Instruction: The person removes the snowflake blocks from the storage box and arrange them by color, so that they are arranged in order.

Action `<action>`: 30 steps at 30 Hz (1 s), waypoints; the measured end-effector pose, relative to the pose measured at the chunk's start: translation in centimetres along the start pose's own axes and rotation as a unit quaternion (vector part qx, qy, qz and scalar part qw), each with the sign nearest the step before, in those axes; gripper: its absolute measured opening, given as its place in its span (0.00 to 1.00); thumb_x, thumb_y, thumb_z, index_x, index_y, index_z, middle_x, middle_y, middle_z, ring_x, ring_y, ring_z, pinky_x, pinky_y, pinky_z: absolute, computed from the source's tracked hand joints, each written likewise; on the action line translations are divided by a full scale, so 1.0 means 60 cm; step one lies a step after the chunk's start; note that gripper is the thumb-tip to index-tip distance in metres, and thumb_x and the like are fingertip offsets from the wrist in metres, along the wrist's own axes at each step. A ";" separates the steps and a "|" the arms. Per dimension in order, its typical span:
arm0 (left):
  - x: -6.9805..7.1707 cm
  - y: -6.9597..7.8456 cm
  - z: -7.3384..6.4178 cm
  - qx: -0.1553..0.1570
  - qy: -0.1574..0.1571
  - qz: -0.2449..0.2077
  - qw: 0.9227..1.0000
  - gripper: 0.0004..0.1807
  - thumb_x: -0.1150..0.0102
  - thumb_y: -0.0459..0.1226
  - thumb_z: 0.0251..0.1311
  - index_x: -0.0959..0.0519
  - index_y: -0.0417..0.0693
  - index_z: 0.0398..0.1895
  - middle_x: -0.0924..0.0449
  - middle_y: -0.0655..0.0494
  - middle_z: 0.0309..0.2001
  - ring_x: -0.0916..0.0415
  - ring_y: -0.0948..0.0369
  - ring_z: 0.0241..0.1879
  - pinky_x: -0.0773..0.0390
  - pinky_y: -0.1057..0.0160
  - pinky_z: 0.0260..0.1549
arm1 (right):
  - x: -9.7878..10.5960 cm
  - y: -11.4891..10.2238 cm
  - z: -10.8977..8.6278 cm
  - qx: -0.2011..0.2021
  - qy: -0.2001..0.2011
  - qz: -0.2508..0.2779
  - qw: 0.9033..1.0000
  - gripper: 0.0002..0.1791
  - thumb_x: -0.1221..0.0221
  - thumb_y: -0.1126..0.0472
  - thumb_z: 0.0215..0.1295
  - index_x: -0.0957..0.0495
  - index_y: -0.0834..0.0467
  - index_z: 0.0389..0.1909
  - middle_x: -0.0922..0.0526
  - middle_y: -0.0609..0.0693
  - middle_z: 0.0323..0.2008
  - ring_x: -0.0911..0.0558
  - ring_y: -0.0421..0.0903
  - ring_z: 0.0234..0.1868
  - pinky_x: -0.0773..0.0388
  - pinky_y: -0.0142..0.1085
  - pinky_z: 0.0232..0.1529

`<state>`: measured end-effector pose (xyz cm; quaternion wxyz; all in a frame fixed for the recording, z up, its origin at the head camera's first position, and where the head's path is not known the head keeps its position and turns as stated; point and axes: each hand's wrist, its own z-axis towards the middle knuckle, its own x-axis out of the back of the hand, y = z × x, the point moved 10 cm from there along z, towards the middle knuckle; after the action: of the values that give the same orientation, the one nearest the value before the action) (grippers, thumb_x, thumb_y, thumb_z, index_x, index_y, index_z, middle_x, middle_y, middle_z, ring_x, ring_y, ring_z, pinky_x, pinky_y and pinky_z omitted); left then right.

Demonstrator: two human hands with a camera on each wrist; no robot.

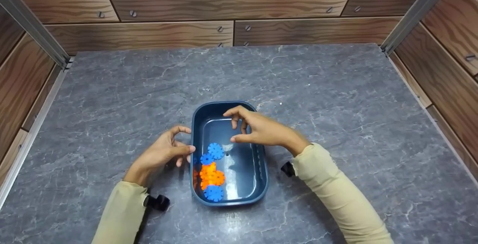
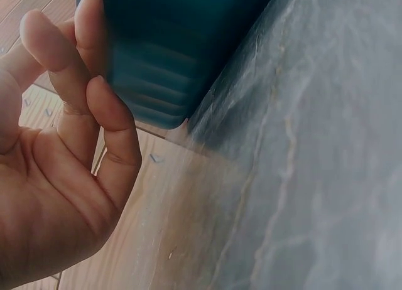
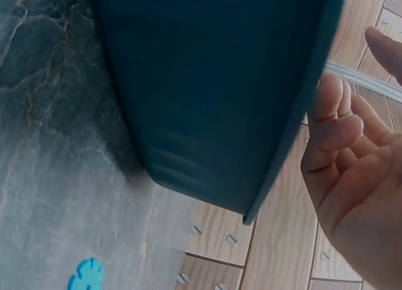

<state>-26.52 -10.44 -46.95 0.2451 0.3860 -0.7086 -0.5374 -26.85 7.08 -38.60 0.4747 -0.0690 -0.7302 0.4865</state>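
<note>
A dark blue rectangular tub (image 1: 242, 199) stands on the table, its long side pointing away from me. Along its left inside lie several notched plastic discs: blue discs (image 1: 216, 150) at the middle, a cluster of orange discs (image 1: 211, 177) below, and another blue disc (image 1: 213, 193) near the front. My left hand (image 1: 164, 149) is at the tub's left rim, thumb and forefinger apart, fingertips at its edge. Over the tub's right half hovers my right hand (image 1: 257, 126), fingers loosely bent, nothing visible between them. The right wrist view shows the tub's outer wall (image 3: 207, 102) beside that hand.
A blue notched piece (image 3: 86, 274) lies on the grey marbled table (image 1: 149, 80) in the right wrist view. Wood-patterned panels (image 1: 231, 1) border the table at the back and sides, with metal posts (image 1: 414, 12) at the back corners.
</note>
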 end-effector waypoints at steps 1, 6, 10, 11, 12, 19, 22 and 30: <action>0.000 0.000 0.000 0.001 0.001 -0.001 1.000 0.31 0.38 0.32 0.59 0.45 0.42 0.60 0.18 0.57 0.21 0.31 0.66 0.12 0.28 0.71 0.17 | -0.003 0.001 0.001 -0.001 -0.002 0.000 1.000 0.32 0.36 0.56 0.63 0.39 0.56 0.65 0.27 0.53 0.44 0.25 0.48 0.37 0.25 0.34 0.38; 0.001 -0.001 -0.003 0.007 0.004 -0.001 1.000 0.31 0.38 0.32 0.59 0.45 0.42 0.60 0.18 0.57 0.21 0.31 0.66 0.12 0.28 0.71 0.17 | -0.011 -0.002 0.009 -0.003 -0.008 -0.009 1.000 0.33 0.36 0.57 0.63 0.39 0.57 0.65 0.27 0.53 0.44 0.24 0.46 0.37 0.24 0.34 0.38; 0.002 0.001 -0.005 0.004 0.004 0.000 1.000 0.31 0.38 0.32 0.59 0.45 0.42 0.60 0.18 0.57 0.21 0.31 0.66 0.12 0.28 0.71 0.17 | -0.017 -0.004 0.016 -0.005 -0.015 -0.018 1.000 0.32 0.36 0.57 0.63 0.38 0.57 0.65 0.26 0.55 0.45 0.24 0.47 0.37 0.23 0.34 0.39; 0.002 0.001 -0.006 0.005 0.004 -0.001 1.000 0.31 0.38 0.32 0.59 0.45 0.42 0.60 0.18 0.57 0.21 0.31 0.66 0.12 0.28 0.71 0.17 | -0.020 -0.004 0.017 -0.005 -0.017 -0.019 1.000 0.32 0.36 0.57 0.63 0.38 0.56 0.65 0.25 0.55 0.45 0.23 0.47 0.37 0.23 0.34 0.39; 0.001 0.002 -0.006 0.003 0.002 0.000 1.000 0.31 0.39 0.32 0.60 0.45 0.42 0.60 0.18 0.57 0.21 0.31 0.66 0.12 0.28 0.71 0.17 | -0.023 -0.004 0.018 -0.005 -0.020 -0.022 1.000 0.32 0.36 0.56 0.62 0.38 0.56 0.65 0.25 0.56 0.45 0.23 0.47 0.37 0.24 0.34 0.39; -0.002 0.002 -0.006 -0.003 -0.003 0.006 1.000 0.31 0.40 0.32 0.60 0.46 0.42 0.61 0.18 0.57 0.20 0.30 0.66 0.12 0.28 0.71 0.17 | -0.045 -0.003 0.026 0.002 -0.037 -0.036 0.999 0.34 0.35 0.54 0.61 0.37 0.57 0.65 0.24 0.56 0.46 0.23 0.45 0.36 0.25 0.33 0.38; -0.001 0.001 -0.005 0.001 -0.001 0.008 1.000 0.31 0.40 0.33 0.60 0.46 0.42 0.61 0.18 0.57 0.20 0.30 0.66 0.12 0.28 0.71 0.17 | -0.055 0.000 0.030 -0.001 -0.047 -0.041 0.998 0.34 0.35 0.54 0.61 0.37 0.57 0.65 0.23 0.57 0.47 0.23 0.46 0.36 0.25 0.33 0.38; 0.000 0.001 -0.002 -0.001 0.001 0.001 1.000 0.31 0.39 0.32 0.60 0.45 0.42 0.61 0.18 0.57 0.21 0.31 0.66 0.12 0.28 0.71 0.17 | -0.072 0.008 0.039 -0.012 -0.066 -0.089 0.994 0.31 0.36 0.53 0.62 0.35 0.50 0.65 0.22 0.54 0.48 0.23 0.43 0.36 0.23 0.35 0.38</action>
<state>-26.42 -10.47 -46.88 0.2464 0.3857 -0.7083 -0.5374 -26.46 3.39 -41.83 0.4663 0.0230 -0.7687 0.4372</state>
